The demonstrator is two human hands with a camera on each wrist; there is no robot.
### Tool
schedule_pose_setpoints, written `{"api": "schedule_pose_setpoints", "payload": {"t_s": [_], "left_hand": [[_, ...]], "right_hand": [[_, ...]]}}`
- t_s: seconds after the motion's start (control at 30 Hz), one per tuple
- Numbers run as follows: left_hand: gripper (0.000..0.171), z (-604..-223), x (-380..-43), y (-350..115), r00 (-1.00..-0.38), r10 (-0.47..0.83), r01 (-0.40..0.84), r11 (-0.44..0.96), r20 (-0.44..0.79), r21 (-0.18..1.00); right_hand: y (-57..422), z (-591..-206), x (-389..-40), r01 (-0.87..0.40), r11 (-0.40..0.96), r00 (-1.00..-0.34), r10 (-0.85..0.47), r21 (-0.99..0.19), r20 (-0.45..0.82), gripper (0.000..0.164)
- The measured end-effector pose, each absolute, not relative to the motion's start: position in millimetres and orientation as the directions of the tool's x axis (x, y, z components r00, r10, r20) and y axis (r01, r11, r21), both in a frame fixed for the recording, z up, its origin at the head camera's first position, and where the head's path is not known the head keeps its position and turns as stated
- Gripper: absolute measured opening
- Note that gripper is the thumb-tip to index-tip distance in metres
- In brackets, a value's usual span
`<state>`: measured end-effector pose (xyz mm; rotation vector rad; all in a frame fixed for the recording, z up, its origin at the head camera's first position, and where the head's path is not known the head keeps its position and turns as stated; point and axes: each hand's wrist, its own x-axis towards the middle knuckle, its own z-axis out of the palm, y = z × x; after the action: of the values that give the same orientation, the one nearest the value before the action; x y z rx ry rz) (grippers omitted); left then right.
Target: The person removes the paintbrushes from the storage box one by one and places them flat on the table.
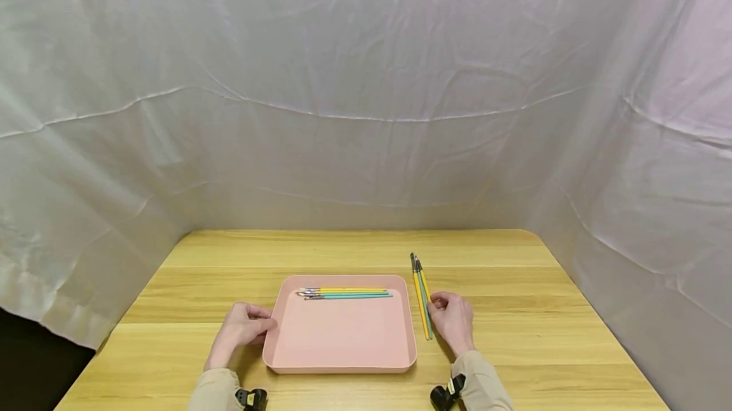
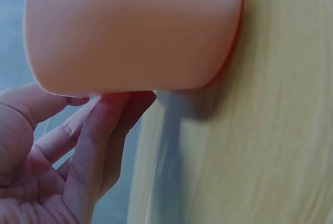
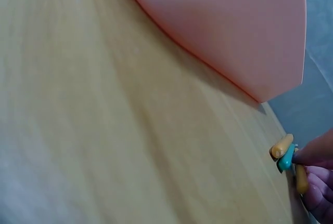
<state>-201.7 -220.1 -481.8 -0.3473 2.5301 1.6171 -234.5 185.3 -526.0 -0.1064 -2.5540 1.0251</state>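
A pink tray [image 1: 343, 344] lies on the table with several thin paintbrushes [image 1: 349, 296], yellow and green, side by side near its far edge. My left hand [image 1: 243, 328] holds the tray's left side, thumb at the rim and fingers against the outer wall, as the left wrist view shows. Right of the tray lie a yellow paintbrush [image 1: 420, 304] and a green paintbrush [image 3: 286, 159], tips pointing away from me. Next to them, my right hand [image 1: 454, 321] pinches another yellow paintbrush [image 3: 302, 180] between thumb and fingers; its bristle end lies by the other two.
The wooden table [image 1: 526, 335] runs back to a pale cloth curtain [image 1: 366, 157] that hangs behind it and along both sides. A black wrist camera [image 1: 448, 393] sits on the right sleeve, another camera [image 1: 251, 398] on the left.
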Motion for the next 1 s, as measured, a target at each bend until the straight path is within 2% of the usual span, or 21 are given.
{"api": "schedule_pose_setpoints", "payload": {"t_s": [1.0], "left_hand": [[0.02,-479.5,-200.1,-219.8,-0.966,-0.117,-0.258,0.377,-0.23,0.89]], "right_hand": [[183.8,-524.7,-234.5,-0.054,0.7,-0.951,0.182,-0.712,0.251,0.01]]}}
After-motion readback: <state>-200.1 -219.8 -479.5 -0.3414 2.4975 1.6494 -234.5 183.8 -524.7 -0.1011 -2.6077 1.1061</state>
